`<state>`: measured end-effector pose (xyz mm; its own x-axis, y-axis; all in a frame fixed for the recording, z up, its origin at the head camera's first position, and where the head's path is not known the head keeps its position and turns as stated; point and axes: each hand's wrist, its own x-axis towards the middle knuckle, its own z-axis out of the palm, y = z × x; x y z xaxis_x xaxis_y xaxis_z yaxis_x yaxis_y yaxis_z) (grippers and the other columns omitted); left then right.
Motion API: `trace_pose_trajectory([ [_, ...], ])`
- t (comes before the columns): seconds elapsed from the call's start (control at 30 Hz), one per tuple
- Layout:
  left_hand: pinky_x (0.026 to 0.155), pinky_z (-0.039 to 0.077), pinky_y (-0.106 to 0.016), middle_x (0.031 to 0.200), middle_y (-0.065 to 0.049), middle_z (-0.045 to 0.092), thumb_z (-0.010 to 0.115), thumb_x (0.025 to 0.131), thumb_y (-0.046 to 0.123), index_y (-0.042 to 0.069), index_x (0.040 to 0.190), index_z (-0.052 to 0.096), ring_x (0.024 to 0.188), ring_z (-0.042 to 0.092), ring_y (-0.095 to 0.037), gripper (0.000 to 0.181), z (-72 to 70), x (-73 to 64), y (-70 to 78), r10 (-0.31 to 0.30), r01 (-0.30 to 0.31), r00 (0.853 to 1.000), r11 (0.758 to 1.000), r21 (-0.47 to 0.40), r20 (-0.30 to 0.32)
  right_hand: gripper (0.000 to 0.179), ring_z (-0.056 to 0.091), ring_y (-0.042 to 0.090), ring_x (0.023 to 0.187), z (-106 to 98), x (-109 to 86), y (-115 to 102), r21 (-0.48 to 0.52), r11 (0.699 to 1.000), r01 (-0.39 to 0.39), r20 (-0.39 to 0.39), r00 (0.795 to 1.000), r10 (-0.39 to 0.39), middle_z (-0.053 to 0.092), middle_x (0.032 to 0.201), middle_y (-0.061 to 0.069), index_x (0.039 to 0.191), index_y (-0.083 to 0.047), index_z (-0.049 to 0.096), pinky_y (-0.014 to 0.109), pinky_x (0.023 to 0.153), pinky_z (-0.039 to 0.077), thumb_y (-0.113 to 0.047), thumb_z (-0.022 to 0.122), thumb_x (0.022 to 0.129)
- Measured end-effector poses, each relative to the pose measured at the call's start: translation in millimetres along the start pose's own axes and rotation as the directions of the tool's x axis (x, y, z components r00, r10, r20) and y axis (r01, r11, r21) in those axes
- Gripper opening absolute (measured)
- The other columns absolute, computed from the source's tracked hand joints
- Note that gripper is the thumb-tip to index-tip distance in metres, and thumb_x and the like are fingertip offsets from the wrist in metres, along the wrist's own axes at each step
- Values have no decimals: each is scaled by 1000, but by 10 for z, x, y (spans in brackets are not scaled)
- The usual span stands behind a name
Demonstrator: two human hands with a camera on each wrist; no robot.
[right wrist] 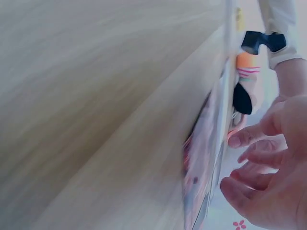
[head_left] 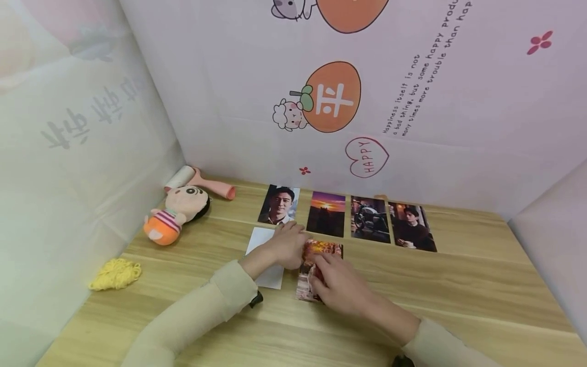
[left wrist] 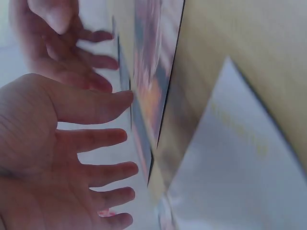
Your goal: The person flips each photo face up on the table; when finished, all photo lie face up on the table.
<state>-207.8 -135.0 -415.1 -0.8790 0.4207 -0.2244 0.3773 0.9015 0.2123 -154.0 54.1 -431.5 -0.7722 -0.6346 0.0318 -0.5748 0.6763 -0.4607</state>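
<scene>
In the head view, a photo card of an autumn scene (head_left: 304,286) lies on the wooden table. My right hand (head_left: 341,285) is over its right side, fingers loosely bent, covering part of the picture. My left hand (head_left: 289,247) reaches over the upper part of a white card (head_left: 272,279), its fingertips near the autumn photo's upper left corner. The left wrist view has the left hand (left wrist: 62,148) with its fingers spread and nothing between them. In the right wrist view, the right hand (right wrist: 268,167) has relaxed fingers and grips nothing. Whether fingertips touch the photo I cannot tell.
Behind stands a row of photos: a man's portrait (head_left: 278,205), a sunset (head_left: 326,214), a motorcycle (head_left: 370,219) and a seated person (head_left: 412,227). At left are a plush doll (head_left: 176,214), a pink-handled lint roller (head_left: 202,182) and yellow yarn (head_left: 115,274). Printed cloth walls enclose the table.
</scene>
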Motion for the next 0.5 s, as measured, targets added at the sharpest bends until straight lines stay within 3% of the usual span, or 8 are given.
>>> trace_pose_trajectory([
  [0.1,127,25,-65,159,-12,50,76,87,20,18,148,58,154,36,-40,64,-87,-84,-168,-34,34,999,999,-19,20,51,64,33,125,-5,54,-90,208,976,-58,69,997,45,62,143,18,150,-1,49,54,102,55,-23,56,105],
  [0.2,125,28,-64,155,-12,56,80,86,21,15,146,59,150,42,-40,64,-163,-160,-356,-75,77,996,996,-37,42,52,64,38,127,-14,118,-170,407,905,-125,160,985,64,58,146,24,152,1,42,56,103,54,-22,52,107],
  [0.23,124,31,-64,153,-12,58,80,86,20,13,144,61,148,44,-40,62,-178,-181,-417,-86,88,995,995,-39,42,52,59,40,135,-11,143,-195,462,873,-154,178,981,78,52,153,25,152,2,42,59,109,50,-23,51,107],
  [0.3,120,35,-63,149,-14,60,80,83,16,11,142,62,143,48,-41,62,-198,-219,-524,-110,111,993,993,-45,40,54,54,45,140,-10,194,-242,585,781,-220,230,968,100,46,157,30,153,3,38,59,114,47,-23,49,107],
  [0.47,119,39,-60,146,-16,60,75,76,2,9,139,63,138,51,-40,65,-183,-288,-693,-138,140,990,988,-61,38,69,37,51,151,13,306,-311,824,428,-372,358,927,116,23,166,36,160,3,14,58,125,36,-21,49,106],
  [0.5,119,39,-60,145,-15,60,73,75,0,9,140,63,137,51,-39,66,-175,-298,-711,-140,143,989,988,-63,41,71,35,51,152,18,324,-317,844,371,-388,374,921,112,21,166,37,160,3,10,58,126,33,-20,48,106],
])
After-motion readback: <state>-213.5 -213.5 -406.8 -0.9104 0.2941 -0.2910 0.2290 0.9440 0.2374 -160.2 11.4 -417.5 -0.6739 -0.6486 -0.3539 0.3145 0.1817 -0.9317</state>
